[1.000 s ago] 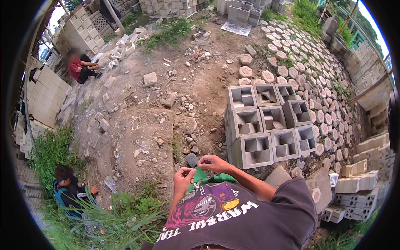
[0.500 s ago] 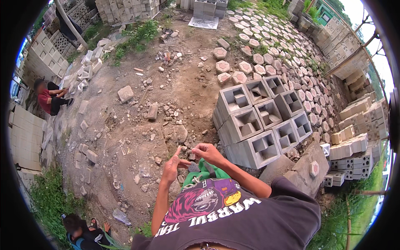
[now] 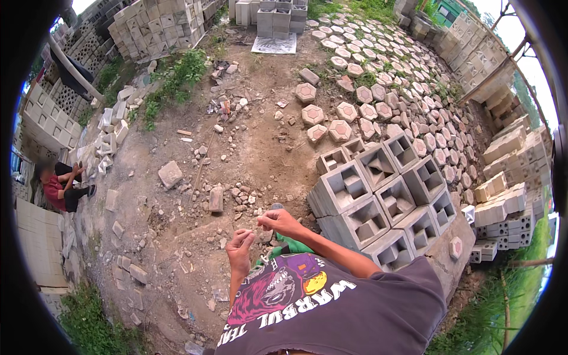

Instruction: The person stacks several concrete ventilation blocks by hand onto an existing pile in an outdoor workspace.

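Observation:
My left hand (image 3: 241, 251) is raised in front of my dark printed shirt (image 3: 355, 307), its fingers curled in toward the palm. Just to its right, my right hand (image 3: 280, 223) is also closed, with thumb and fingers bent together. A small gap separates the two hands. Whatever lies inside either hand, if anything, is too small or hidden to make out. Green cloth (image 3: 293, 245) shows below my right wrist. Right of my right forearm stands a stack of grey hollow concrete blocks (image 3: 378, 198), apart from both hands.
Hexagonal pavers (image 3: 340, 130) cover the ground ahead to the right. Rubble (image 3: 239, 198) and a loose block (image 3: 170, 174) lie on the dirt. More blocks (image 3: 275, 23) stand at the back. A seated person (image 3: 62, 186) is at far left. Pale blocks (image 3: 503, 204) are piled at right.
My left hand's extended fingers have curled in, and both hands have shifted slightly left in view. The view has turned, so the block stack sits lower and farther right.

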### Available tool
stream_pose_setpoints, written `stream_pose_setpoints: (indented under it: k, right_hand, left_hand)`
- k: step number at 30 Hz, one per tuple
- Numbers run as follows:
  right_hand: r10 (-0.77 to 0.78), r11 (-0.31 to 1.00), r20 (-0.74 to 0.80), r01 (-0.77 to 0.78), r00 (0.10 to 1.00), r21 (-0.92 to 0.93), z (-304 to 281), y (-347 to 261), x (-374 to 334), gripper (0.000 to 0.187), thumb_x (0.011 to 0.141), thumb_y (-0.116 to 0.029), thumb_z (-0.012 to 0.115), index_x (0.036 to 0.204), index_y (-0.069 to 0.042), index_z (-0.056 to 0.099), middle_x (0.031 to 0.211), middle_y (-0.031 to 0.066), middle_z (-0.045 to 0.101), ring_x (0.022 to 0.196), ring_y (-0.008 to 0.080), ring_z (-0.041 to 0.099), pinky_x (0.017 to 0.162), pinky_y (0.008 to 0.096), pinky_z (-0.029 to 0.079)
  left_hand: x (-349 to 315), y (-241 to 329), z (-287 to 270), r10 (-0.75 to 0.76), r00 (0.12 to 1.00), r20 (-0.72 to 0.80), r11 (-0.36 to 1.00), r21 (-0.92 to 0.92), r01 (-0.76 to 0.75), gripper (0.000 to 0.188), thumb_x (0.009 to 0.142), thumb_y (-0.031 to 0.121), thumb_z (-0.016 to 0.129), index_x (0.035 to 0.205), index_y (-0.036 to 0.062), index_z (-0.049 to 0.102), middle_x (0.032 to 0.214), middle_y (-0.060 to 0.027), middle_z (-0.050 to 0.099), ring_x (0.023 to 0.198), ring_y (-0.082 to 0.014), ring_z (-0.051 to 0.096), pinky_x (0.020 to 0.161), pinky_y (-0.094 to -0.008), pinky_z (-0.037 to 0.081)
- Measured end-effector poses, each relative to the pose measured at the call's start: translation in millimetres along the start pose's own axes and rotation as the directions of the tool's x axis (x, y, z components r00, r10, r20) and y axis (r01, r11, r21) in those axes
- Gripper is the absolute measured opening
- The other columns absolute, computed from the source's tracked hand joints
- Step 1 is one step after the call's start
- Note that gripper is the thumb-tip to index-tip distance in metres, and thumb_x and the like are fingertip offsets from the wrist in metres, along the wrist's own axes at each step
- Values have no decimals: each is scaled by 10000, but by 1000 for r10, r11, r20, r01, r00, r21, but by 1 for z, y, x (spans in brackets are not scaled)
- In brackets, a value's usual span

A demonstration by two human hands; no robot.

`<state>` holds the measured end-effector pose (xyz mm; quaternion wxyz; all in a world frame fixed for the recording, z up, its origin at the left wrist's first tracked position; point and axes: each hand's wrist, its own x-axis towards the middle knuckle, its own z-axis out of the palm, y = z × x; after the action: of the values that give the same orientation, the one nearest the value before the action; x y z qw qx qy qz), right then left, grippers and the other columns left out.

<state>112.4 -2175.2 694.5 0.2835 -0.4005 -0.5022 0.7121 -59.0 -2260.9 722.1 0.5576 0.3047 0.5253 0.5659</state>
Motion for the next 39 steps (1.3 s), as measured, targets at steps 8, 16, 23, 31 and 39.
stream_pose_setpoints:
  k: [8,16,23,31,39]
  right_hand:
    - [-78,996,-26,79,997,31,-76,-90,135,275,891,-298,620,838,-28,610,700,-31,570,638,42,504,565,213,412]
    - [5,992,-179,18,984,127,-125,-88,211,193,879,-182,624,969,-16,589,827,-1,594,738,68,537,668,229,454]
    - [-41,999,-301,30,953,-40,-187,-114,358,198,890,-187,591,957,-1,597,810,15,601,741,72,544,672,232,454]
    - [-177,984,-422,164,889,-67,-258,-246,518,227,887,-232,604,920,-8,610,771,11,610,696,63,538,631,232,442]
    - [31,998,-520,-55,854,-32,-301,-244,595,384,923,-348,553,722,-25,605,671,5,576,632,74,533,605,239,439]
  left_hand:
    - [163,50,34,44,999,-27,999,-12,-45,260,742,-88,694,693,81,502,830,-8,536,750,-80,541,707,-216,460]
    - [307,53,69,-163,961,222,985,96,145,307,762,-22,712,615,84,464,709,-2,532,675,-73,510,646,-216,431]
    - [502,81,110,-134,882,452,950,311,-15,325,792,65,709,606,78,443,622,27,483,589,-50,432,535,-216,361]
    - [702,149,124,-12,884,468,957,261,-125,416,826,104,688,552,92,374,559,59,410,519,-30,309,460,-236,254]
    - [803,139,145,-220,894,389,848,530,-22,505,911,303,588,496,69,421,482,17,463,453,-47,392,429,-248,312]
